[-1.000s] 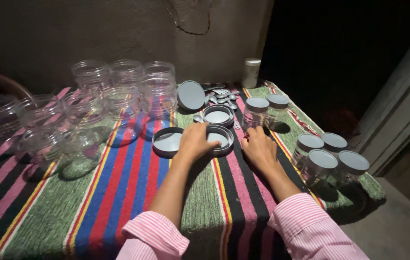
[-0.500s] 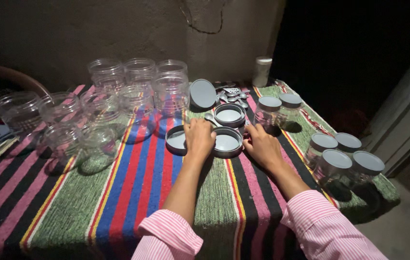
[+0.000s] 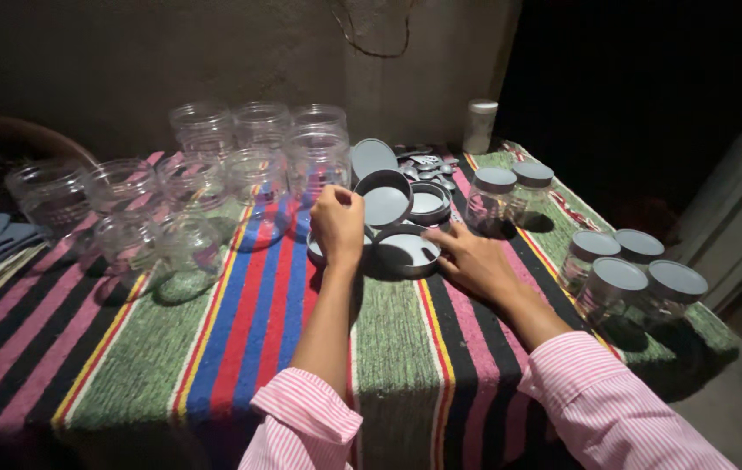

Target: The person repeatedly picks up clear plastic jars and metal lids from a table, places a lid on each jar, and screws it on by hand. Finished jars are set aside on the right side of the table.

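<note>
Since half a second before, the left hand (image 3: 337, 224) had come up off the cloth (image 3: 231, 331) with a grey lid (image 3: 385, 198) in it, where both hands had earlier lain flat among the lids. Its fingers were curled shut on the lid's near rim, and the lid stood tilted on edge, its hollow side facing right and toward the camera, its flat axis leaning up and away. The right hand (image 3: 473, 259) rested on the cloth with fingers loosely spread, the fingertips touching the rim of a second lid (image 3: 409, 252) that lay open side up just beside the left wrist; it gripped nothing. A third lid (image 3: 428, 202) lay behind these, and a fourth (image 3: 372, 157) leaned against the jars. Open clear jars (image 3: 240, 174) crowded the cloth to the left and behind the raised lid, the closest one just beside the left knuckles. Two capped jars (image 3: 510, 196) stood right of the lids, and four more (image 3: 627, 274) sat near the table's right edge, well apart from the hands.
</note>
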